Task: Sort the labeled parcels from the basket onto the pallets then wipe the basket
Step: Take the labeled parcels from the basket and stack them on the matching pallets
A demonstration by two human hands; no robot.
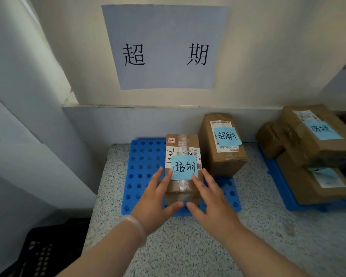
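I had my left hand (156, 198) and right hand (214, 204) laid on the parcel (182, 144), fingers straight and released, while it sat on the pallet (146, 160), second parcel (220, 154) at its 2 o'clock, basket (44, 252) at 8 o'clock.

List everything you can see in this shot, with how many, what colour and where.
Sign: one, pale, on the wall above.
Left pallet: one, blue, on the speckled surface.
Right pallet: one, blue, at the right.
Near parcel: one, brown with blue note, on left pallet.
Far parcel: one, brown with blue note, on left pallet, behind.
Stacked parcels: at least three, brown, on right pallet.
Basket: one, black, lower left.
Left hand, right hand: two, fingers flat on near parcel.
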